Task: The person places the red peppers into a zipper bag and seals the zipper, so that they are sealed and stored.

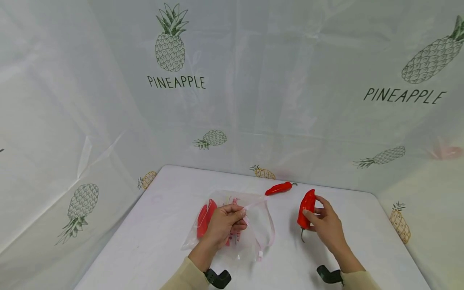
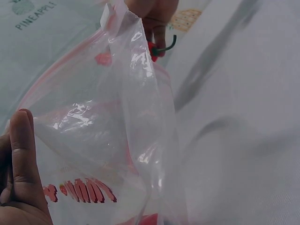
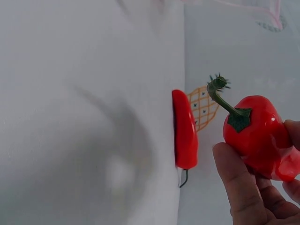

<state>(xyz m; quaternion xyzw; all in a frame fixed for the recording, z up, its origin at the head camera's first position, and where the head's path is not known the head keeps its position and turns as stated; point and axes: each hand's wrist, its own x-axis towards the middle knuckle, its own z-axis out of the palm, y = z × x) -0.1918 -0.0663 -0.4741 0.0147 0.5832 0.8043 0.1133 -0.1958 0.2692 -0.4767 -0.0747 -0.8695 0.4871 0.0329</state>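
Just right of the clear bag [image 2: 140,103], a red pepper [image 1: 307,207] in hand

With my right hand [image 1: 329,226] I pinch the pepper by its sides, thumb against bent fingers, parted only by its girth. Its green stem [image 3: 217,89] points toward me and its tip away. It is up off the table [image 1: 163,209], not touching the bag. A light, even grip should do, I judge, since the glossy skin could slip if squeezed at the taper.

My left hand [image 1: 222,225] pinches the bag's rim between thumb and fingers, and the mouth gapes to the right. To pass a pepper through cleanly, I would hold that rim high and taut, let one end lead, and mind the stem so that it does not snag the film. The white slider [image 1: 260,254] at the mouth's near corner is best left hanging clear. Long red shapes [image 1: 202,221] show in the bag's left part, so room seems to remain nearer the mouth.

Farther out, a second red pepper [image 1: 279,188] lies near the table's far edge, untouched, before the pineapple-printed sheet [image 1: 272,100]
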